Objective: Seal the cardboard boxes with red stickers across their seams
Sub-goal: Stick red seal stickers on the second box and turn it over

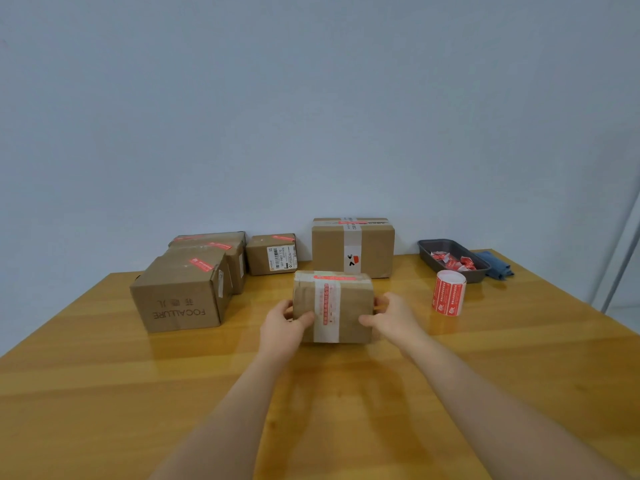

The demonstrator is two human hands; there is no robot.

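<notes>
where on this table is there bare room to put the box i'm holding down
Widest bare wood table is the near stretch around your forearms. A smaller patch lies between the held box and the sticker roll. The back edge is crowded: the FOCALLURE box, stacked boxes behind it, and the grey tray by the blue cloth.

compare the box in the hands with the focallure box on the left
The held box is smaller and gripped at both ends by the left hand and right hand; the FOCALLURE box sits untouched. The held box has a white tape band; the FOCALLURE box shows upside-down print. Both are brown cardboard with red stickers on top.
</notes>
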